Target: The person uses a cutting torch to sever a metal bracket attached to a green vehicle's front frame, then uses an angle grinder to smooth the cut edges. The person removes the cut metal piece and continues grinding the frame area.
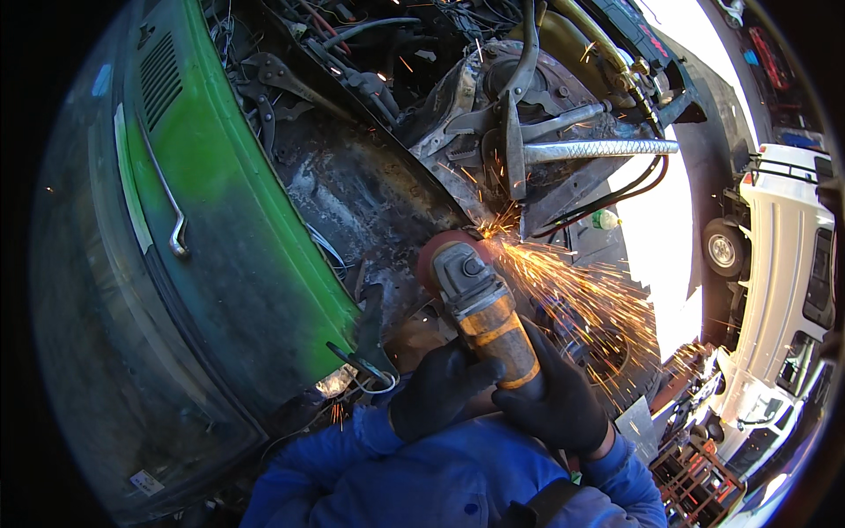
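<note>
An angle grinder (pixel 493 321) with a grey head and a worn yellow-orange body is held in front of me. My left hand (pixel 444 387), in a black glove, grips its side near the middle. Black-gloved too, my right hand (pixel 559 387) is wrapped round the rear of the body. The reddish disc (pixel 440 255) meets the edge of a dark metal panel (pixel 361 189) in the engine bay. From the contact spot a spray of orange sparks (pixel 572 295) flies to the lower right. The disc's exact contact line is hidden by the tool head and glare.
To the left is the vehicle's green body (pixel 238 229) with a wiper arm (pixel 163 189). Locking pliers (pixel 295 79) clamp metal at the upper left. A clamp with a ridged handle (pixel 598 150) juts rightward. Hoses run beyond it. A white van (pixel 783 246) stands at the far right.
</note>
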Demonstrator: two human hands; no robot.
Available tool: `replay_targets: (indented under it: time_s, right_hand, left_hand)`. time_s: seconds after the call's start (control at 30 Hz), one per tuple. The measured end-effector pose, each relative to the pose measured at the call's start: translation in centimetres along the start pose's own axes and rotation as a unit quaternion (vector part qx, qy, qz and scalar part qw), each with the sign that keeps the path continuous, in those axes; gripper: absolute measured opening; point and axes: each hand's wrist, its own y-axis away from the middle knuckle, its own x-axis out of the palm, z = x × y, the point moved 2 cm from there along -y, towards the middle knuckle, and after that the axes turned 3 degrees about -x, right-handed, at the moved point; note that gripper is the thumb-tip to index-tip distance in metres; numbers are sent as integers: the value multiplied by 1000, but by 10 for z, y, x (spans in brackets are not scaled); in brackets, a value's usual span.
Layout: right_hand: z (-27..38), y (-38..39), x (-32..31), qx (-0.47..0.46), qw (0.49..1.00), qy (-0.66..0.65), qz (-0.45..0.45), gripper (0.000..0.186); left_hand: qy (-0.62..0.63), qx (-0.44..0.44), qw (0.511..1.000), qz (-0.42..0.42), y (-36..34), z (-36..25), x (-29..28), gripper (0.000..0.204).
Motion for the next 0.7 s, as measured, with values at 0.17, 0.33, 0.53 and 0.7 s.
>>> replay_targets:
  time_s: [0.17, 0.33, 0.53, 0.7]
  right_hand:
    - [3, -1, -2, -4, 1000, 5, 11, 97]
    - [2, -2, 0, -8, 1000, 1, 4, 96]
    - [3, -1, -2, -5, 1000, -5, 6, 97]
    - [4, -2, -1, 9, 1000, -8, 6, 96]
  left_hand:
    - [-9, 18, 1000, -4, 1, -1, 0, 54]
    - [-25, 11, 1000, -13, 0, 1, -1, 52]
    - [-38, -2, 999, -7, 0, 0, -3, 54]
    - [-17, 1, 1000, -8, 0, -4, -2, 54]
